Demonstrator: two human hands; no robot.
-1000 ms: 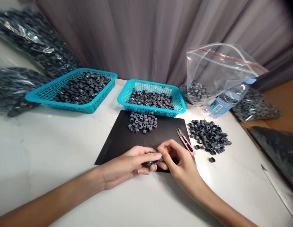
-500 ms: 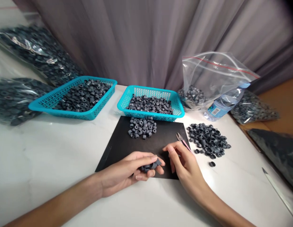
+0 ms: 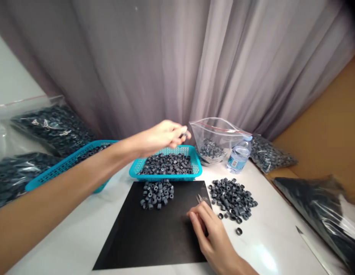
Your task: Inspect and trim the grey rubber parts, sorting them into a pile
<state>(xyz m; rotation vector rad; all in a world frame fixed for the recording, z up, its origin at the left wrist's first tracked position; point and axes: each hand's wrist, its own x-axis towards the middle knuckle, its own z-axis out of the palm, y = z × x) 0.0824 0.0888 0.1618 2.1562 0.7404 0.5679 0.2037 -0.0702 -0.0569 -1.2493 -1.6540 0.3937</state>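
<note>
My left hand is raised over the back of the middle turquoise basket, its fingers closed around small dark grey ring-shaped parts. Only a bit of them shows between the fingers. Low over the right edge of the black mat is my right hand, fingers curled in. What it holds, if anything, is hidden. The pointed blades of small snips show just beyond its knuckles. A pile of short grey tube pieces lies on the mat against the basket, which holds many more.
A pile of dark rings lies right of the mat, with one stray ring. Behind stand an open zip bag and a water bottle. Another turquoise basket and filled bags are at left. A blade-like strip lies right.
My left hand has risen from the mat, moving forward over the basket towards the zip bag with the grey parts. My right hand stays near the snips. The view has tilted up.
</note>
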